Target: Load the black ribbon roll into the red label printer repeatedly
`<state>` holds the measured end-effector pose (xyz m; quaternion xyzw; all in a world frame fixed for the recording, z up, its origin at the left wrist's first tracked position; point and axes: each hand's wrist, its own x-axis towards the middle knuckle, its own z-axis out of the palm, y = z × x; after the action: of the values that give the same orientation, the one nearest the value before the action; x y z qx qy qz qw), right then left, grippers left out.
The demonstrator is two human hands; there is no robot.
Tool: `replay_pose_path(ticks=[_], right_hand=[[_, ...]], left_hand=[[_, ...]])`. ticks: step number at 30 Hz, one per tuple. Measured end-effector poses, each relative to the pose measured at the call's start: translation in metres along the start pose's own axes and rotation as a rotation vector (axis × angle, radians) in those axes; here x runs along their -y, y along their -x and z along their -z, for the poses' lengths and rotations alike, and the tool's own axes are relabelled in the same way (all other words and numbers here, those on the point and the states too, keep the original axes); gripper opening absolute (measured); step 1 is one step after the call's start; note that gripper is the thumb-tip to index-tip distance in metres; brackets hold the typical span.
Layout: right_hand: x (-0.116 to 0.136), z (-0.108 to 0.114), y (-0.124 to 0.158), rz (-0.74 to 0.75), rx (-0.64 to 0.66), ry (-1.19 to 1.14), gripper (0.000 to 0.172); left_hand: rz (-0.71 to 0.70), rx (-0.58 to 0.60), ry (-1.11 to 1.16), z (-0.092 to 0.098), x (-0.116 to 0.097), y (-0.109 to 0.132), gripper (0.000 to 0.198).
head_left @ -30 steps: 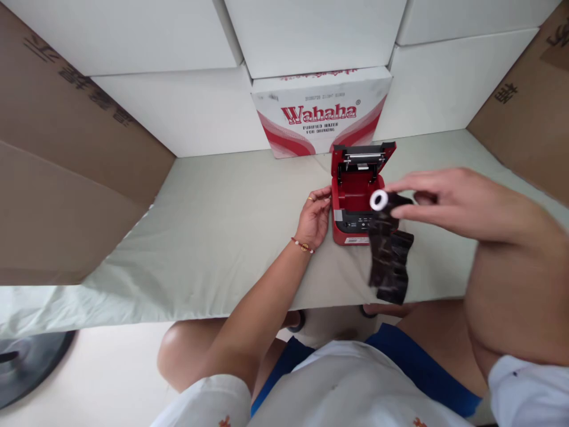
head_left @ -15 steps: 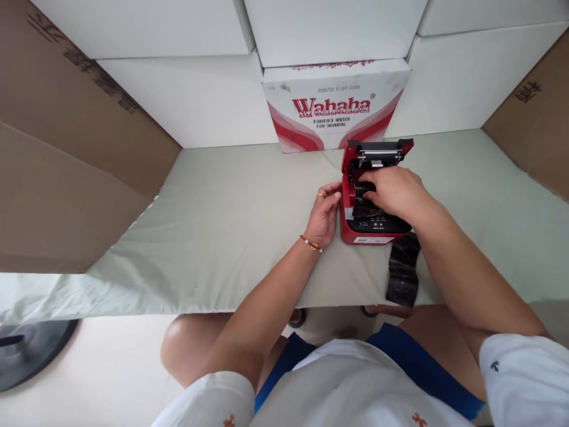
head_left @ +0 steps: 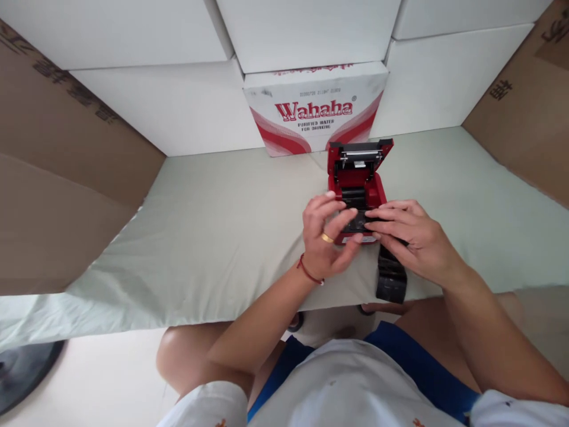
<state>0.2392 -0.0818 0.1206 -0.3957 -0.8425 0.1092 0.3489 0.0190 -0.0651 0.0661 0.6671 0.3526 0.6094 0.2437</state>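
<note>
In the head view, a red box-shaped device [head_left: 353, 177] of smooth plastic, rounded at its corners, sits on a pale green cloth [head_left: 222, 207] in front of the person, its hinged lid [head_left: 361, 155] raised. A slim roller and pale metal strips line the lid's inside. A black roll [head_left: 354, 194] lies crosswise in the red well, and glossy black film [head_left: 355, 220] covers the front part of the device. A wavy black strip [head_left: 391, 281] lies on the cloth below the right hand; the hand hides whether it joins the film.

The left hand [head_left: 328, 234] is at the device's front left, its fingers spread and slightly bent, the tips over the film – whether they press on it I cannot tell. It wears a gold ring [head_left: 327, 238], with a red cord bracelet [head_left: 309, 270] at the wrist. The right hand [head_left: 411, 237] is at the front right, fingers nearly straight and close together, tips at the film's edge; whether they pinch it I cannot tell.

Behind stands a white-and-red carton [head_left: 313, 139] reading "Wahaha ®" and "PURIFIED WATER FOR DRINKING", with a blurred code above – plain, smooth white boxes [head_left: 311, 32] surround it. Brown cardboard [head_left: 66, 178] on both sides bears dark, partly blurred characters. The device's white front label [head_left: 368, 239] is too small to read.
</note>
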Motion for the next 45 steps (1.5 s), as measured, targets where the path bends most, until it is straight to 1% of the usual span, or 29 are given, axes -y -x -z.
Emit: replay_pose_path(ticks=[2, 4, 7, 8, 9, 10, 12, 13, 14, 15, 17, 18, 20, 22, 24, 26, 28, 30, 32, 34, 36, 42, 45], right_hand=[[-0.001, -0.002, 0.003, 0.024, -0.012, -0.002, 0.028], [0.002, -0.002, 0.005, 0.023, -0.021, -0.01, 0.027], [0.005, 0.002, 0.003, -0.018, 0.008, -0.065, 0.022], [0.003, 0.004, 0.001, -0.055, 0.0, -0.082, 0.021], [-0.002, 0.006, -0.003, -0.112, -0.038, -0.087, 0.02], [-0.009, 0.006, -0.009, -0.187, -0.103, -0.08, 0.023], [-0.031, 0.004, -0.026, -0.342, -0.265, -0.039, 0.032], [-0.044, 0.0, -0.037, -0.401, -0.335, -0.022, 0.038], [-0.057, -0.004, -0.049, -0.434, -0.375, -0.022, 0.043], [-0.069, -0.009, -0.062, -0.439, -0.399, -0.039, 0.048], [-0.084, -0.018, -0.083, -0.411, -0.387, -0.106, 0.052], [-0.088, -0.022, -0.091, -0.393, -0.366, -0.133, 0.052], [-0.084, -0.025, -0.099, -0.382, -0.317, -0.136, 0.052], [-0.072, -0.023, -0.095, -0.397, -0.291, -0.099, 0.053], [-0.059, -0.018, -0.082, -0.392, -0.3, -0.085, 0.053], [-0.049, -0.013, -0.067, -0.348, -0.296, -0.099, 0.053], [-0.044, -0.011, -0.052, -0.275, -0.268, -0.124, 0.052], [-0.044, -0.013, -0.04, -0.21, -0.214, -0.152, 0.05], [-0.047, -0.017, -0.031, -0.16, -0.189, -0.187, 0.049], [-0.05, -0.021, -0.025, -0.132, -0.189, -0.214, 0.046], [-0.052, -0.023, -0.022, -0.114, -0.2, -0.219, 0.042], [-0.05, -0.022, -0.02, -0.069, -0.167, -0.137, 0.036], [-0.051, -0.025, -0.019, -0.05, -0.181, -0.146, 0.036]], left_hand=[[-0.024, 0.13, -0.043, -0.003, -0.002, 0.004, 0.034], [0.01, 0.206, -0.058, -0.007, 0.0, 0.007, 0.03], [0.04, 0.259, -0.058, -0.01, 0.004, 0.008, 0.023], [0.038, 0.267, -0.059, -0.01, 0.005, 0.008, 0.021], [0.031, 0.271, -0.059, -0.01, 0.006, 0.008, 0.02], [0.024, 0.271, -0.058, -0.009, 0.006, 0.008, 0.019], [0.005, 0.264, -0.059, -0.009, 0.007, 0.009, 0.019], [-0.003, 0.261, -0.063, -0.009, 0.008, 0.01, 0.02], [-0.012, 0.261, -0.072, -0.01, 0.008, 0.01, 0.02], [-0.023, 0.264, -0.087, -0.01, 0.009, 0.011, 0.022], [-0.061, 0.279, -0.137, -0.012, 0.01, 0.012, 0.027], [-0.09, 0.286, -0.172, -0.013, 0.01, 0.013, 0.03], [-0.167, 0.29, -0.252, -0.015, 0.01, 0.014, 0.039], [-0.232, 0.276, -0.328, -0.016, 0.01, 0.016, 0.045], [-0.248, 0.271, -0.366, -0.018, 0.01, 0.019, 0.048], [-0.244, 0.265, -0.372, -0.019, 0.011, 0.021, 0.049], [-0.267, 0.25, -0.39, -0.019, 0.01, 0.022, 0.049], [-0.32, 0.227, -0.445, -0.019, 0.009, 0.022, 0.046], [-0.389, 0.196, -0.539, -0.018, 0.005, 0.02, 0.041], [-0.456, 0.159, -0.63, -0.017, 0.001, 0.018, 0.034], [-0.485, 0.146, -0.675, -0.016, -0.002, 0.016, 0.03], [-0.49, 0.129, -0.619, -0.018, -0.002, 0.015, 0.032], [-0.495, 0.129, -0.579, -0.017, 0.001, 0.014, 0.037]])
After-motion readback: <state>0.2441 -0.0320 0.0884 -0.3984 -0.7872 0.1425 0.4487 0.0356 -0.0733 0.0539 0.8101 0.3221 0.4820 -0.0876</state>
